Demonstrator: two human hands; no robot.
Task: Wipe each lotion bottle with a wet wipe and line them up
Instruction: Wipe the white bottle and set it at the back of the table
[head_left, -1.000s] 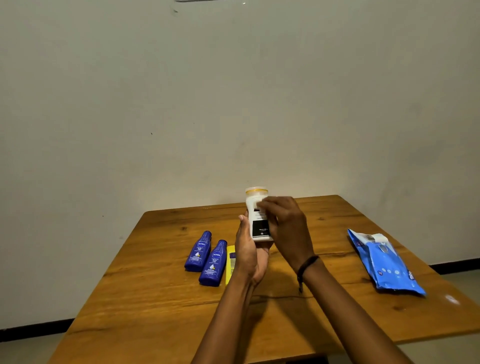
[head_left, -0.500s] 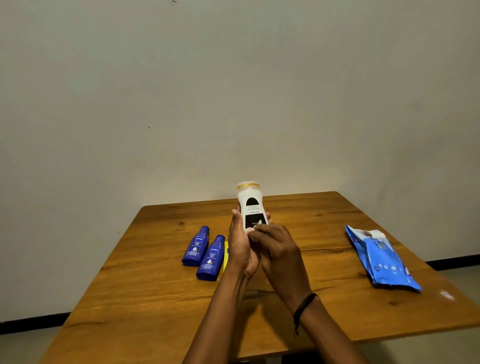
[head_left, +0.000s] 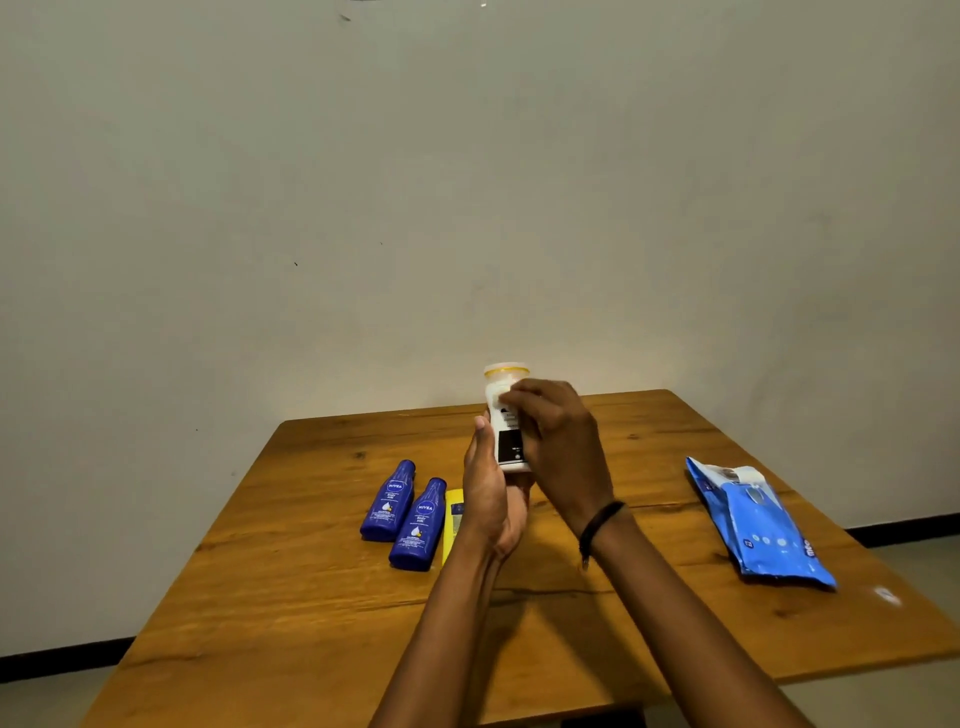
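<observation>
Near the cap (head_left: 506, 370) — right hand (head_left: 558, 441), higher.

table (head_left: 322, 613): grainy wood, slight sheen | blue bottles (head_left: 388, 501): glossy plastic | wipes pack (head_left: 769, 535): shiny film

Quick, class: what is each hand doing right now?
Left hand: grips the white lotion bottle near its base.
Right hand: pinches a wet wipe against the bottle's upper front.
</observation>
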